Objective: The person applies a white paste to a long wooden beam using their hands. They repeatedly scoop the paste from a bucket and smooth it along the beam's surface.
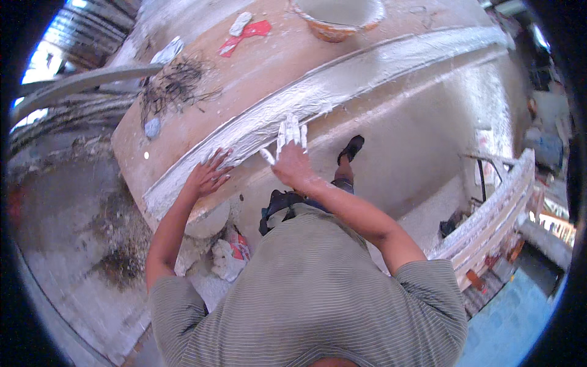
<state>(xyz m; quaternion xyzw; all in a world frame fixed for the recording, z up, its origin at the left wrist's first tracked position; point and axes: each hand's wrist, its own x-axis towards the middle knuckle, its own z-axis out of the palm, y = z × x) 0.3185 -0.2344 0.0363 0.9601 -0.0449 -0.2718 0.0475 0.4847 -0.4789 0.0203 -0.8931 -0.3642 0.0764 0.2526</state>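
A long strip of wet white plaster [330, 82] runs across the board [244, 85], from the near left to the far right. My right hand [291, 156] rests on the strip's near edge. Its fingers are stretched out and coated white, with the thumb apart. My left hand [210, 174] lies further left on the same edge, with fingers spread and white smears at the tips. Neither hand holds anything. The plaster's surface looks rippled, with a straight ridge along its far side.
An orange bowl [330, 32] with a whitened rim stands at the far side. Left of it are a red scrap [247, 37], a white lump [240, 23] and a tangle of dark fibres [177, 85]. A white-smeared bench [498, 202] is on the right. A bag [229, 260] lies below the board.
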